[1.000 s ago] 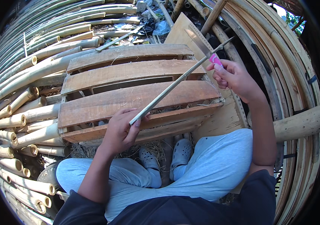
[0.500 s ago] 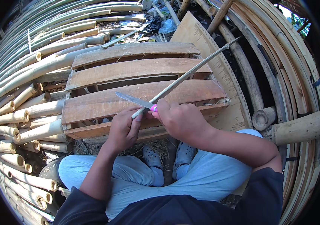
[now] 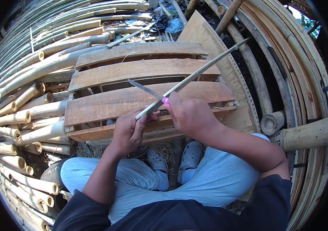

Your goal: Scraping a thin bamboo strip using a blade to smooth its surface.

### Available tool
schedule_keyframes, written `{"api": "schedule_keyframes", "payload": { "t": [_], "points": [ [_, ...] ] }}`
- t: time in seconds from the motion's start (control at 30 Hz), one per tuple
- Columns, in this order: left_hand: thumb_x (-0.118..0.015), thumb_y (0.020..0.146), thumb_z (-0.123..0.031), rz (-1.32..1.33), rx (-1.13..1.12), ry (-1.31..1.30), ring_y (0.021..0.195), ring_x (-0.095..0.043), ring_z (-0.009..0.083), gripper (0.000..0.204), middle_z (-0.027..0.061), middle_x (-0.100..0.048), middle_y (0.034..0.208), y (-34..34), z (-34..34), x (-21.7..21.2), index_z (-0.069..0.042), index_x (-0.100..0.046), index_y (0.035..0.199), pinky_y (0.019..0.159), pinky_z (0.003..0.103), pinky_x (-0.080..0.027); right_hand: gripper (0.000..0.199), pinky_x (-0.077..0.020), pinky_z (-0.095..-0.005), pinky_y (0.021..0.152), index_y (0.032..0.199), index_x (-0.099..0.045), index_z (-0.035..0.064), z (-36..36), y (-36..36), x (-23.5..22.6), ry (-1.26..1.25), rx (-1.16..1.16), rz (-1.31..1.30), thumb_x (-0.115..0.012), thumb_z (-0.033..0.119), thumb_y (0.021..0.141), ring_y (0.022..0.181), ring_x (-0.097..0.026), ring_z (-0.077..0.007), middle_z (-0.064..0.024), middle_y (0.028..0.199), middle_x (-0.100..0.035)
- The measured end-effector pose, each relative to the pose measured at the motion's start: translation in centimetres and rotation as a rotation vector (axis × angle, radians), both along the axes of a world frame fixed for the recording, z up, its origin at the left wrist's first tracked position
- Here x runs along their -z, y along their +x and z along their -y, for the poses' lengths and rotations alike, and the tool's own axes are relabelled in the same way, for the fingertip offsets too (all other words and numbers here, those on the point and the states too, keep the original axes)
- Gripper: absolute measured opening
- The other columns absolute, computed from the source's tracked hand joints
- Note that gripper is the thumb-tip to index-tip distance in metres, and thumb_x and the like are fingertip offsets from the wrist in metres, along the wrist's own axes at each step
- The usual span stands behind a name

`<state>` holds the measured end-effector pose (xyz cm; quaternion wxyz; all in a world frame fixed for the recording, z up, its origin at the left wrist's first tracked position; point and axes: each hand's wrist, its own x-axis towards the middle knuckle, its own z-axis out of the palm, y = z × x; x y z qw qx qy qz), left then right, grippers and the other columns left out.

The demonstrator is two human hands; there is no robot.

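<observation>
Wooden slat bench [image 3: 133, 102] sits among bamboo poles [image 3: 37, 65]. Bamboo strip [image 3: 198, 71] slants across above bench, far tip toward upper right. Left hand [image 3: 131, 129] clamped on strip's near end. Right hand [image 3: 191, 115] grips knife [image 3: 145, 89], blade against strip, over bench's front slat.

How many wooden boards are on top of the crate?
4. The farthest board is at the top, the second just below it, the third passes under the hands, and the nearest runs along the front edge. Others may be hidden underneath.
</observation>
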<state>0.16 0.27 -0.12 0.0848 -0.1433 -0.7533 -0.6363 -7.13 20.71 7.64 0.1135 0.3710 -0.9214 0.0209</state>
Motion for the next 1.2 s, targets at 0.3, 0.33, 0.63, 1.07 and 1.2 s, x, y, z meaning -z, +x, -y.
{"api": "schedule_keyframes", "payload": {
  "t": [0.3, 0.33, 0.63, 1.07, 1.2],
  "points": [
    [-0.038, 0.109, -0.018, 0.008, 0.014, 0.093, 0.107, -0.07, 0.0246, 0.038, 0.0166, -0.072, 0.113, -0.2, 0.2, 0.6, 0.004, -0.068, 0.11, 0.095, 0.036, -0.054, 0.023, -0.0478, -0.044, 0.045, 0.09, -0.052, 0.004, -3.2, -4.9, 0.3, -0.091, 0.242, -0.1, -0.052, 0.024, 0.102, 0.047, -0.061, -0.0336, -0.0139, 0.053, -0.055],
    [-0.038, 0.109, -0.018, 0.01, 0.012, 0.095, 0.107, -0.07, 0.0246, 0.038, 0.0166, -0.072, 0.113, -0.1, 0.4, 0.7, 0.004, -0.068, 0.11, 0.095, 0.036, -0.054, 0.023, -0.0476, -0.0432, 0.044, 0.09, -0.052, 0.0038, -1.3, -3.0, 0.5, -0.089, 0.105, -0.056, -0.052, 0.024, 0.102, 0.048, -0.061, -0.033, -0.0138, 0.053, -0.055],
    [-0.035, 0.11, -0.021, 0.09, -0.017, 0.184, 0.108, -0.069, 0.0267, 0.043, 0.0182, -0.071, 0.114, -0.2, 0.2, 0.5, 0.006, -0.068, 0.108, 0.097, 0.037, -0.054, 0.022, -0.0473, -0.0416, 0.044, 0.089, -0.053, 0.0038, -1.8, -4.1, 1.2, -0.209, -0.066, -0.023, -0.053, 0.022, 0.101, 0.049, -0.062, -0.0325, -0.0132, 0.054, -0.056],
    [-0.048, 0.106, -0.021, 0.099, -0.161, -0.115, 0.059, -0.041, 0.0102, 0.028, 0.0016, -0.048, 0.064, 0.6, 0.4, -0.6, 0.002, -0.063, 0.1, 0.054, 0.029, -0.035, 0.025, -0.048, -0.0421, 0.043, 0.088, -0.053, 0.0059, 0.1, -0.3, 1.0, -0.05, -0.036, -0.06, -0.055, 0.027, 0.101, 0.049, -0.062, -0.0306, -0.012, 0.054, -0.057],
    [-0.052, 0.103, -0.014, 0.078, -0.159, -0.066, 0.053, -0.037, 0.0131, 0.029, 0.0051, -0.043, 0.057, 0.7, 0.4, -0.4, 0.006, -0.063, 0.121, 0.051, 0.031, -0.034, 0.028, -0.0482, -0.0437, 0.043, 0.086, -0.053, 0.0068, -0.2, -1.4, 0.6, -0.031, 0.002, -0.072, -0.053, 0.03, 0.102, 0.048, -0.063, -0.0318, -0.0124, 0.053, -0.057]
  ]
}}
